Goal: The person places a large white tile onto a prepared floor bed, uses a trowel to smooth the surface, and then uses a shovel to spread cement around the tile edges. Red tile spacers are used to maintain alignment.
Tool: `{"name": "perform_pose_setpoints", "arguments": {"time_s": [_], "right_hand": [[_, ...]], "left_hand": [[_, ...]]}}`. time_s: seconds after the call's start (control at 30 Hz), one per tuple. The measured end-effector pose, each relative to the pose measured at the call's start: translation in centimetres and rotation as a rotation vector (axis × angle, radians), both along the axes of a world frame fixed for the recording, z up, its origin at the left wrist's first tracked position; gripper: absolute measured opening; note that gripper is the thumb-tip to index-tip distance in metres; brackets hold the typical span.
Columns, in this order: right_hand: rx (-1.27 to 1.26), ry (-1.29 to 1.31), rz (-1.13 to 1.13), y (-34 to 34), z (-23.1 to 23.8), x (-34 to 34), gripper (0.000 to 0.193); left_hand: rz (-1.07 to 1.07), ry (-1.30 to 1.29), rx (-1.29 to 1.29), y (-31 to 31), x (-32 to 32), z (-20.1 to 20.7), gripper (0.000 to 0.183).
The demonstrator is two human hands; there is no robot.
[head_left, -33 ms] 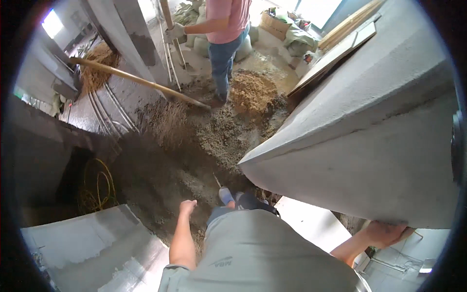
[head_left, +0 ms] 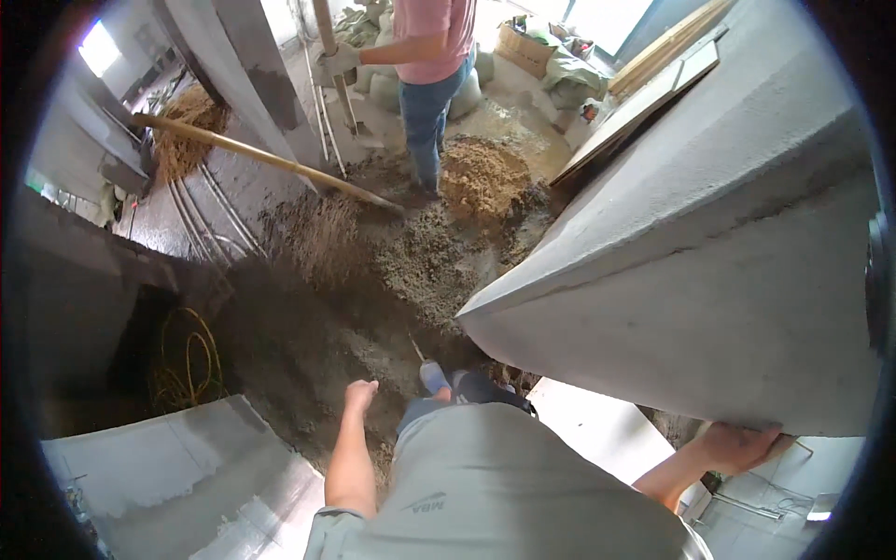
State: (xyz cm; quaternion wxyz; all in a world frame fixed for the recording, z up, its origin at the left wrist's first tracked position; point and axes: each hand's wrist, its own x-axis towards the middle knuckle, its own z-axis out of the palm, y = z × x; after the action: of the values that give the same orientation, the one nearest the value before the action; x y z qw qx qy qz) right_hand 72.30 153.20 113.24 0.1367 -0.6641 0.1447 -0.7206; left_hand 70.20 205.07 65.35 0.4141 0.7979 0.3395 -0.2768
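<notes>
My left hand (head_left: 361,396) hangs in front of my body above the dark, sandy floor (head_left: 308,336). Its fingers are curled in, and I see nothing in them. At the lower right my right hand (head_left: 739,448) rests against the bottom edge of a grey plastered wall (head_left: 681,327), its fingers stretched along it and partly hidden. Below me one shoe (head_left: 433,376) shows on the floor, with a thin stick-like thing (head_left: 416,346) beside it. Grey, crumbly mortar mix (head_left: 429,266) lies ahead, against a mound of brown sand (head_left: 483,177).
A person in a pink shirt (head_left: 434,37) stands beyond the mix, a gloved hand around a wooden handle (head_left: 327,33). Another long wooden handle (head_left: 252,154) slants across the left. Pipes (head_left: 224,205), a yellow hose (head_left: 201,350), a cardboard box (head_left: 525,49) and leaning boards (head_left: 644,103) lie around.
</notes>
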Motion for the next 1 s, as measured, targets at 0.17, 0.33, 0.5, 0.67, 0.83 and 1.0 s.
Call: {"name": "perform_pose_setpoints", "arguments": {"time_s": [0.17, 0.33, 0.5, 0.67, 0.83, 1.0], "right_hand": [[-0.018, -0.086, 0.100, 0.5, -0.7, 0.6, 0.033], [-0.112, -0.013, -0.001, 0.8, -1.3, 0.4, 0.036], [-0.295, 0.109, -0.201, 0.4, -1.8, 0.3, 0.041], [-0.312, 0.156, -0.224, -0.2, -2.2, 0.0, 0.042], [-0.197, 0.160, -0.107, 1.2, -1.4, 0.4, 0.045], [-0.144, 0.187, -0.019, 2.0, -1.9, 2.5, 0.048]], "left_hand": [[0.101, -0.390, 0.045, -0.3, 9.6, 3.3, 0.016], [-0.065, -0.711, -0.032, -2.8, 22.0, 13.4, 0.024], [-0.126, -1.158, 0.234, -7.6, 30.6, 21.3, 0.061], [-0.115, -1.412, 0.427, -10.9, 38.8, 20.8, 0.091], [-0.163, -1.080, 0.330, -15.2, 43.8, 21.3, 0.111], [0.162, -1.150, 0.171, -14.4, 46.6, 19.3, 0.090]]}}
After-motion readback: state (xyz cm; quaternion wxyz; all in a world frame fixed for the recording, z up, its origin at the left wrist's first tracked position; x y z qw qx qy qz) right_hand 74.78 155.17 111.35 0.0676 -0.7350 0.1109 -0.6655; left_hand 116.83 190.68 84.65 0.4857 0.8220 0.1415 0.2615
